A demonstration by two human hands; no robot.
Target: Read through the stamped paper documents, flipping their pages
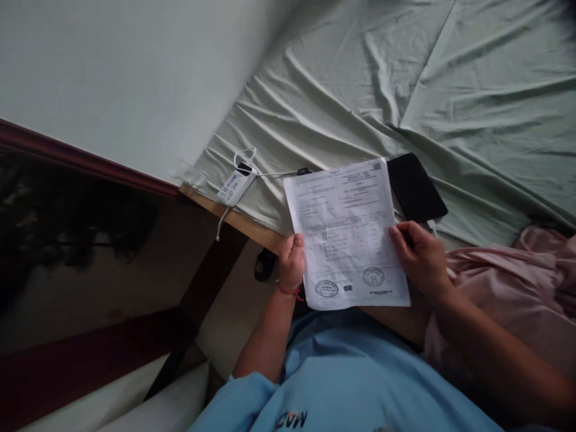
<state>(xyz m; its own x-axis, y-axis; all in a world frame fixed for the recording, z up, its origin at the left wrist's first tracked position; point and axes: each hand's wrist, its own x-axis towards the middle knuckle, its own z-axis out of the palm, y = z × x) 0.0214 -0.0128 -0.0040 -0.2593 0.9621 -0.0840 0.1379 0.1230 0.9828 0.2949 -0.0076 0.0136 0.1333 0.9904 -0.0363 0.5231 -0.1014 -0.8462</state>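
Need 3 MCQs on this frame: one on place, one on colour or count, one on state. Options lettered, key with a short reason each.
1. Where does the black phone lie?
A. On the bed sheet behind the paper's far right corner
B. On the floor
C. In the left hand

2. How many round stamps show on the printed sheet?
A. None
B. Two
C. Five

3. How is the sheet held?
A. Lying flat, untouched
B. Crumpled in one fist
C. Gripped at both side edges, one hand each

Key: 1 A, it rests on the green sheet beside the paper's corner. 2 B, two circles near the bottom edge. 3 C, left hand and right hand pinch opposite edges.
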